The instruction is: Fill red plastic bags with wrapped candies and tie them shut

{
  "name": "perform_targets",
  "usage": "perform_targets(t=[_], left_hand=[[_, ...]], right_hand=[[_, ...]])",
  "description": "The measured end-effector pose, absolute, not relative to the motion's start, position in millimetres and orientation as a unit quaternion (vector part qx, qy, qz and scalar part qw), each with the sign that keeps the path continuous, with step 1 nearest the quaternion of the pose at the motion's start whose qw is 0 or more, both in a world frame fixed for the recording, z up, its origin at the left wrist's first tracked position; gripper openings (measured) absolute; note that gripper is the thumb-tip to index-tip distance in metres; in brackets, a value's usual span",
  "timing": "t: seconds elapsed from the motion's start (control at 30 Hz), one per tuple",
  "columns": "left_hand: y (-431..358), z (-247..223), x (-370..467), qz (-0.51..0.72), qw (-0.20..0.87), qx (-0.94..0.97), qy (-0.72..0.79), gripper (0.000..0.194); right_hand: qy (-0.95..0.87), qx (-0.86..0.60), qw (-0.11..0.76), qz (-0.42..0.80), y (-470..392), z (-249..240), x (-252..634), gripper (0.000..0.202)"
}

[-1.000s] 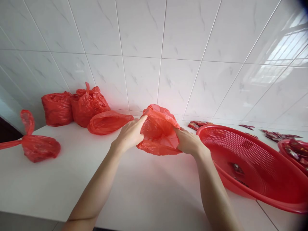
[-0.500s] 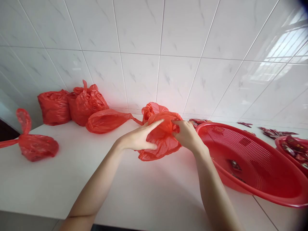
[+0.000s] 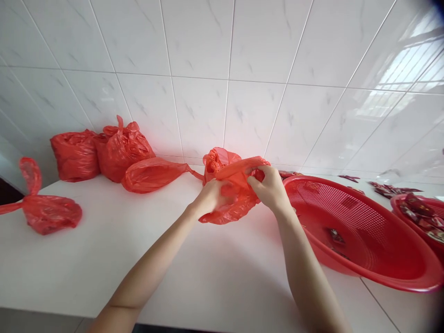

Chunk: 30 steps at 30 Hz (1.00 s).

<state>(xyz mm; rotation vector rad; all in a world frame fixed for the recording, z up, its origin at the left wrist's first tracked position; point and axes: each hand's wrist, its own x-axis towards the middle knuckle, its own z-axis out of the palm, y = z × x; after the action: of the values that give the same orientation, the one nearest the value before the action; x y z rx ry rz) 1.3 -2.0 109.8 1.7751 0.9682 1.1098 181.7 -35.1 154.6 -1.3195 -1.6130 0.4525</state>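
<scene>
A thin red plastic bag (image 3: pixel 239 208) hangs between my two hands above the white counter, its mouth toward me. My right hand (image 3: pixel 271 187) pinches the right side of the bag's rim between thumb and fingers. My left hand (image 3: pixel 214 196) reaches into the mouth from the left; its fingers are apart and partly covered by the red film. Directly behind stands a crumpled bundle of red bags (image 3: pixel 211 159), with a twisted strip running left from it to a loose puffed red bag (image 3: pixel 151 175).
Two full red bags (image 3: pixel 74 155) lean by the tiled wall at the left. A knotted red bag (image 3: pixel 52 212) lies nearer the left edge. On the right stands a large red plastic basket (image 3: pixel 391 259) with a few small packets inside; a second basket (image 3: pixel 398 203) holds several packets.
My left hand has moved right and into the bag's mouth. My right hand has lifted the rim slightly, and the bag's top edge has stretched up to the right.
</scene>
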Motion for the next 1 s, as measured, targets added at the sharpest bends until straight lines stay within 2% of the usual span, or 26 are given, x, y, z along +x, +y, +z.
perform_targets(t=[0.1, 0.17, 0.3, 0.43, 0.57, 0.73, 0.8, 0.87, 1.0], left_hand=[[-4.9, 117.4, -3.2, 0.242, 0.176, 0.795, 0.528, 0.042], [-5.8, 122.0, -7.9, 0.179, 0.106, 0.795, 0.57, 0.05], [-8.6, 123.8, -17.4, 0.043, 0.053, 0.801, 0.595, 0.056], [-17.6, 119.0, -29.2, -0.043, 0.067, 0.829, 0.554, 0.08], [-24.9, 114.3, -44.0, -0.124, 0.068, 0.83, 0.54, 0.088], [-29.5, 115.5, -54.5, -0.139, 0.1, 0.842, 0.512, 0.075], [-32.5, 117.5, -55.8, -0.099, 0.111, 0.865, 0.479, 0.073], [-36.9, 118.2, -55.6, -0.035, 0.098, 0.887, 0.451, 0.073], [-47.9, 110.2, -47.3, 0.149, 0.016, 0.902, 0.406, 0.04]], right_hand=[[-0.711, -0.553, 0.391, 0.186, -39.3, 154.3, 186.6, 0.014], [-0.736, -0.587, 0.306, 0.142, -42.0, 149.4, 189.5, 0.021], [-0.718, -0.685, 0.111, 0.054, -45.5, 128.9, 192.2, 0.039], [-0.682, -0.729, 0.005, 0.051, -47.8, 106.1, 199.1, 0.034], [-0.694, -0.711, -0.022, 0.113, -50.1, 85.6, 214.5, 0.045], [-0.727, -0.663, -0.034, 0.174, -56.5, 73.1, 222.4, 0.067], [-0.74, -0.645, -0.02, 0.189, -61.6, 78.1, 221.6, 0.071], [-0.747, -0.634, 0.004, 0.2, -68.8, 88.1, 220.8, 0.065], [-0.748, -0.636, 0.049, 0.181, -87.1, 109.6, 217.8, 0.054]])
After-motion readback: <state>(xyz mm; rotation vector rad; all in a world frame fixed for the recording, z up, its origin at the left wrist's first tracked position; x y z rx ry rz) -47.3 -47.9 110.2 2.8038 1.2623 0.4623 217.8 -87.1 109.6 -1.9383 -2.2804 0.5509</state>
